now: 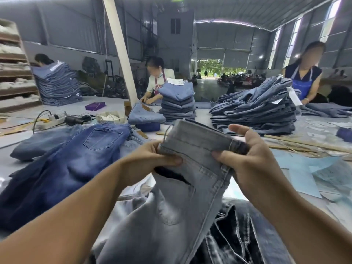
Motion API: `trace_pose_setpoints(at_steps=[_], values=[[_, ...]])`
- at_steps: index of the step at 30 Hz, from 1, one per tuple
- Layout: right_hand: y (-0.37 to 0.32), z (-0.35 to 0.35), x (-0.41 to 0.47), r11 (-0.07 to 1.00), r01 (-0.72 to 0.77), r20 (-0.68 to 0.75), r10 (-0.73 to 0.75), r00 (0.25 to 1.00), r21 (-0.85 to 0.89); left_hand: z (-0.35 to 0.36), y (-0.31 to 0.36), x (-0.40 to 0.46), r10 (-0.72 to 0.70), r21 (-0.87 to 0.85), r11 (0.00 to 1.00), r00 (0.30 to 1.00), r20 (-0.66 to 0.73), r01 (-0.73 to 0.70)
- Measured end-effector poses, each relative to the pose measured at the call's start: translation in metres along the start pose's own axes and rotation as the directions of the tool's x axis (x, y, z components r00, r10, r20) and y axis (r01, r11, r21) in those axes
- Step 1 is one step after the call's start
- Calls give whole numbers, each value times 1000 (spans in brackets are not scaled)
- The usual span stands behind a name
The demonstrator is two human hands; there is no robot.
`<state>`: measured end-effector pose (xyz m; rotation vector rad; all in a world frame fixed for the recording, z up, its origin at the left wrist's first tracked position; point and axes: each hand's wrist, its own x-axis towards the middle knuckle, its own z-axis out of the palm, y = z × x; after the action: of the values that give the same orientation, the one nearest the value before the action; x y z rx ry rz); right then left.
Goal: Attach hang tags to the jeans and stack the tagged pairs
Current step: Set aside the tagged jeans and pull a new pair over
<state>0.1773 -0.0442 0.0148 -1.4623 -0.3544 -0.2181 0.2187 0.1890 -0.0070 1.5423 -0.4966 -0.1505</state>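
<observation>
Left hand (152, 159): waistband of the grey jeans (182, 197) is pinched.
Right hand (245, 159): waistband's other end is gripped, fingers curled.
Dark blue jeans (62, 164): laid flat on the table (282, 183), left.

From my headset feed I see only my own two forearms and hands. Both forearms are bare along their whole visible length; no sleeve, cuff or glove shows on either one. The left hand (152, 159) carries no ring, band or bracelet that I can make out, and its wrist is uncovered. The right hand (247, 159) is likewise bare, with no watch or strap at the wrist. The fingernails I can see, on the left thumb and on the right forefinger, are short and unpainted. Nothing else of my body or clothing shows.
</observation>
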Motion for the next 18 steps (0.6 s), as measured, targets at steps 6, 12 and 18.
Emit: trace_pose_setpoints(at_steps=[6, 12, 18], values=[[10, 94, 50, 989, -7, 237, -29, 971, 150, -50, 37, -9, 209, 154, 976, 851, -482, -153], [50, 180, 78, 950, -99, 386, -24, 922, 296, -109, 38, -43, 343, 467, 882, 599, -724, 61], [103, 240, 97, 967, -172, 403, 84, 911, 187, -162, -16, -99, 104, 300, 946, 763, -638, 121]])
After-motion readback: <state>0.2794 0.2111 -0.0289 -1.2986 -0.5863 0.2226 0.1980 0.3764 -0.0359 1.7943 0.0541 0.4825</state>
